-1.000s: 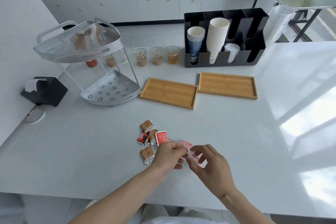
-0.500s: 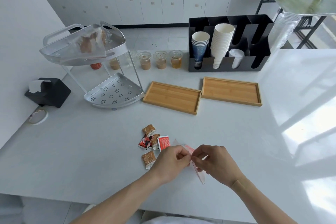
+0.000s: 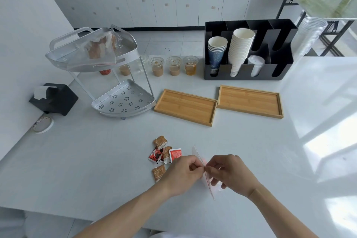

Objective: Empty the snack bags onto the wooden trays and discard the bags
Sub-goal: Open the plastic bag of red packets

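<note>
Clear, thin plastic bag (image 3: 205, 172), red-striped, is pinched on edge between left hand (image 3: 182, 173) and right hand (image 3: 231, 175) above the white counter (image 3: 96, 160); its long axis runs away from the person, slightly leftward. Crinkled foil snack packets (image 3: 164, 153) lie just left. Both rectangular wooden trays (image 3: 185, 106) are bare. Compared with half a second ago, the grip is unchanged.

clear bag (image 3: 205, 168): contents unreadable | snack packets (image 3: 164, 153): print too small | forearms: cut off at bottom edge
</note>
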